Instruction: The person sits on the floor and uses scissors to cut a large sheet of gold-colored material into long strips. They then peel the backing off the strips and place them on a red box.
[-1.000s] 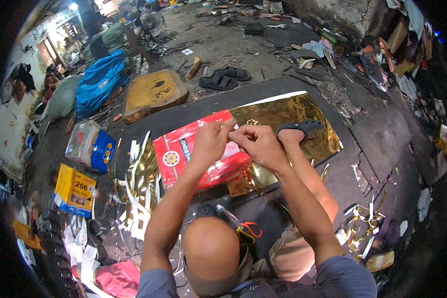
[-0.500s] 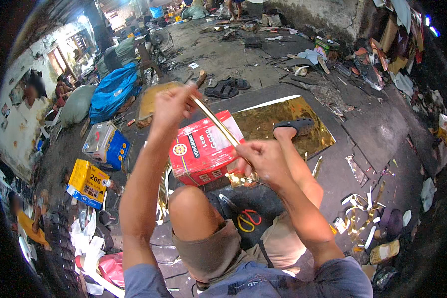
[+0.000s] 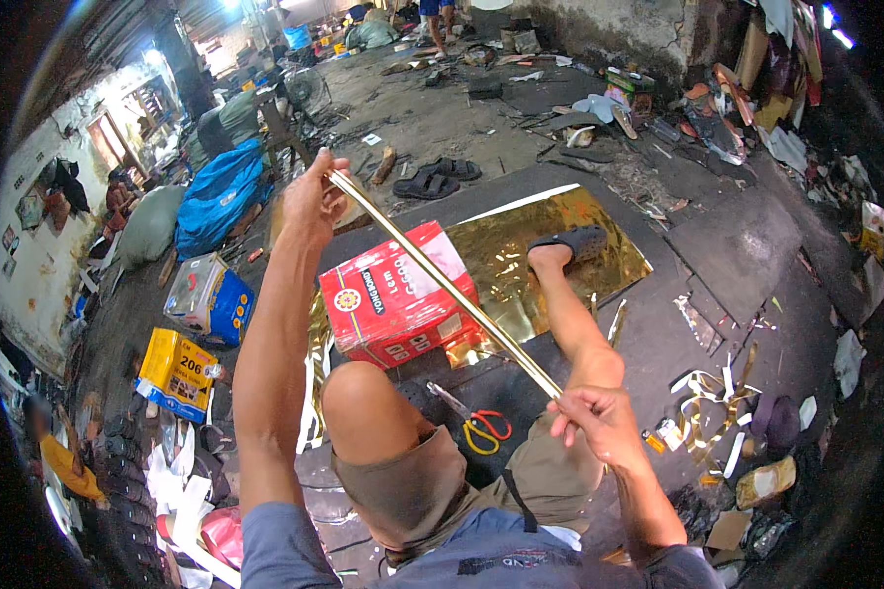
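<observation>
A narrow gold strip (image 3: 440, 279) is stretched taut on a slant between my two hands. My left hand (image 3: 314, 201) pinches its far end, up beyond the red box. Its near end is pinched by my right hand (image 3: 591, 422), above my right thigh. Under the strip stands the red cardboard box (image 3: 388, 319), partly on a shiny gold sheet (image 3: 521, 294). My right foot, in a dark clog (image 3: 581, 241), rests on that sheet. Scissors (image 3: 476, 420) with red and yellow handles lie on the ground between my legs, touched by neither hand.
To the left stand a yellow and blue box (image 3: 179, 368) and a silver and blue box (image 3: 211, 294). Gold and white offcuts (image 3: 712, 407) lie at the right. Dark sandals (image 3: 437, 179) sit beyond the red box. A blue bundle (image 3: 221, 201) rests farther left.
My hands have drawn apart along the gold strip. The right hand moved down and to the right, the left slightly farther left, so a longer stretch of strip shows between them.
</observation>
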A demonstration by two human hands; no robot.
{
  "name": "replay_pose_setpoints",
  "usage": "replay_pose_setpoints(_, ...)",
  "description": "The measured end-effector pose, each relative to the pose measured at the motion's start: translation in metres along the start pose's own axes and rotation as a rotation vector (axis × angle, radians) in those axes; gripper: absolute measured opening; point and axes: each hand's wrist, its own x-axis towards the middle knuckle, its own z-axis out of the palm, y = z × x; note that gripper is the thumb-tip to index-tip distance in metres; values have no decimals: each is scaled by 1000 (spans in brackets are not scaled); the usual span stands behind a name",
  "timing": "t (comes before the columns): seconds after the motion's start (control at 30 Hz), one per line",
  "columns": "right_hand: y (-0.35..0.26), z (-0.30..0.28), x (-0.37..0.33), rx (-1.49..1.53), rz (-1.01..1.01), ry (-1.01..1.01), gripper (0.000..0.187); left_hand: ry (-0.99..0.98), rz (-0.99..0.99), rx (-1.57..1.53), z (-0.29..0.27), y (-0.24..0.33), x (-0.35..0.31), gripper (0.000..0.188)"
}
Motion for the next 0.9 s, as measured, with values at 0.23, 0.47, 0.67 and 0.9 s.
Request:
replay_pose_setpoints(0.23,20,-6,2,199,-208,-15,26,-364,-248,-691,53,-16,-7,68)
replay_pose_setpoints(0.47,24,-27,7,116,-295,11,25,-647,-159,-328,88,-42,-55,51)
replay_pose_setpoints(0.67,19,-34,16,136,-238,-24,27,-620,-205,-146,101,-55,-92,43)
replay_pose_setpoints(0.9,-6,-10,34,119,-142,-124,35,-603,-41,95,111,-62,-111,34)
